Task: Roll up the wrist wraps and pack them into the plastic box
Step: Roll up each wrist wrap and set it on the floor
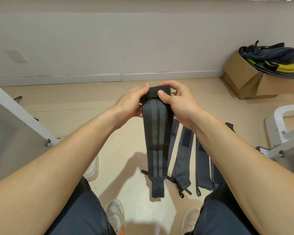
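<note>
Hands close together at chest height, both clamped on one thing: the left hand [131, 102] curls round the left edge and the right hand [180, 106] pinches the right edge, thumb pressed flat on the front, of the black top end of a dark grey elastic wrist wrap [157, 141] with two lighter stripes down its length. That top end looks folded over under the thumb. The rest of the wrap hangs straight down between the forearms, its narrow dark tab at the bottom clear of the pale floor [75, 106]. Below and to the right, two more grey wrist wraps [182, 160] lie stretched out flat on the floor side by side, partly hidden by the right forearm. A corner of a clear plastic box [93, 172] shows on the floor beside the left knee; what it holds cannot be seen. Dark blue shorts and pale sneakers [115, 212] fill the bottom edge. Far right, against the wall, an open brown cardboard box [241, 77] holds dark and yellow gear.
</note>
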Available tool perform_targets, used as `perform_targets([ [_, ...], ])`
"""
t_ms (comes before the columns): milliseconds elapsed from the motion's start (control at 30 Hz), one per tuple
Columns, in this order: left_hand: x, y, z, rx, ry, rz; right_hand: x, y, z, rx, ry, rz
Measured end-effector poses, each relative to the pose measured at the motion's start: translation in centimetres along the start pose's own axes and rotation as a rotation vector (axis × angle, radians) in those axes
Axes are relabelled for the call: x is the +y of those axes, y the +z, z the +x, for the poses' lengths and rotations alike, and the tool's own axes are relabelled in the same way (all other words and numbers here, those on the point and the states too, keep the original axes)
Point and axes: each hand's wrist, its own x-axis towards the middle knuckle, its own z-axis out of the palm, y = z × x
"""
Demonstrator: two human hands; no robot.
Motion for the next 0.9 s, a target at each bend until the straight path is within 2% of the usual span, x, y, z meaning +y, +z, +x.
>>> perform_targets([
  [167, -0.2, 0.0, 0.0, 0.012, 0.109, -0.037, -0.3, -0.1, 0.0, 0.009, -0.042, 0.003],
  [333, -0.5, -0.3, 0.2, 0.000, 0.087, -0.097, -0.4, -0.5, -0.4, -0.059, 0.032, -0.002],
  [500, -0.4, -0.8, 0.3, 0.010, 0.089, -0.173, -0.4, -0.4, -0.3, -0.078, 0.109, 0.121],
  [633, -0.4, -1.2, 0.4, 0.010, 0.117, -0.156, 0.0, -0.4, -0.1, -0.077, 0.135, 0.024],
  [767, -0.5, -1.0, 0.3, -0.014, 0.154, -0.163, 0.3, 0.0, 0.1, -0.034, 0.033, -0.046],
  [900, -0.5, -1.0, 0.4, -0.050, 0.122, -0.234, 0.9, 0.0, 0.5, -0.014, -0.050, -0.015],
])
